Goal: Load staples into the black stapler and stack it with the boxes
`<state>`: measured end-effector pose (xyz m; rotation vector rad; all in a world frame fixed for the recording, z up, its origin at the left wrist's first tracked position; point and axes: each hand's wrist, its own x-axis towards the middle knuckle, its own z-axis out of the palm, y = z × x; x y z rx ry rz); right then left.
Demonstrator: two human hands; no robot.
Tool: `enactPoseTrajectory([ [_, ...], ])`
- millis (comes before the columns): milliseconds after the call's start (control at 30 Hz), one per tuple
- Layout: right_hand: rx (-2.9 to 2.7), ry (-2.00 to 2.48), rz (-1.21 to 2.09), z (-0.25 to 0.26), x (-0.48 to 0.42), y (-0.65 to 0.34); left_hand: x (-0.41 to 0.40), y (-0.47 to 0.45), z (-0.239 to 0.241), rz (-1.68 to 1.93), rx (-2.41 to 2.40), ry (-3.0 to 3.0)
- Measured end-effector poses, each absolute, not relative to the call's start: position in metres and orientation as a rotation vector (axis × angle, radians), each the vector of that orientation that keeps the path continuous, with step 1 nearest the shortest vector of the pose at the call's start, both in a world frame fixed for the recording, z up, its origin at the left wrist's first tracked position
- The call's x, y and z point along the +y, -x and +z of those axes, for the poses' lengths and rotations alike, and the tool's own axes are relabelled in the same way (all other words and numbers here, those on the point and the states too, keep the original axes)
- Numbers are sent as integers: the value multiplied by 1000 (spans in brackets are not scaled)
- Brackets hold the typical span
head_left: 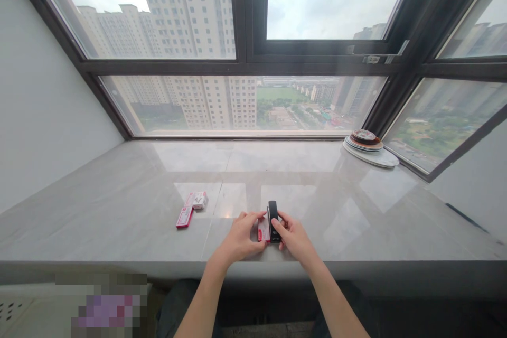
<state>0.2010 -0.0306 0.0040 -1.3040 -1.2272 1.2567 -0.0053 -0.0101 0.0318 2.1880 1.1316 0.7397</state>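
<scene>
Near the front edge of the sill, my right hand (292,235) grips a black stapler (274,222), its thumb lying on top. Against the stapler's left side is a small pink-and-white box (263,231), partly covered. My left hand (242,235) holds this box between thumb and fingertips. Whether the box only touches the stapler or reaches under it, I cannot tell. Farther left lie another pink-and-white box (184,217) and a small white box with pink edges (199,200), close together.
The pale, glossy stone window sill (119,211) stretches in front of me, with its front edge just below my hands. A stack of plates (368,147) stands at the far right corner by the dark window frame (309,67). A pixelated patch covers the lower left.
</scene>
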Motion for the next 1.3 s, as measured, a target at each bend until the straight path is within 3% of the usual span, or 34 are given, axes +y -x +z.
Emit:
enactPoseTrajectory([
  [200, -1191, 1339, 1159, -3, -32, -195, -12, 41, 38, 836, 1215, -2123],
  [333, -1195, 1385, 1095, 2, -37, -192, 1, 114, 33, 1115, 2107, -1881],
  [433, -1197, 1400, 1089, 5, -38, -191, 9, 161, 24, 966, 2455, -1714],
  [733, -1234, 1421, 1116, 1, -37, -195, -6, 146, 25, 659, 1650, -1962],
  [1067, -1259, 1423, 1115, 2, -36, -195, -9, 63, 52, 779, 1206, -2112],
  [1300, -1281, 1409, 1109, 7, -38, -195, -10, 7, 42, 779, 1001, -2152],
])
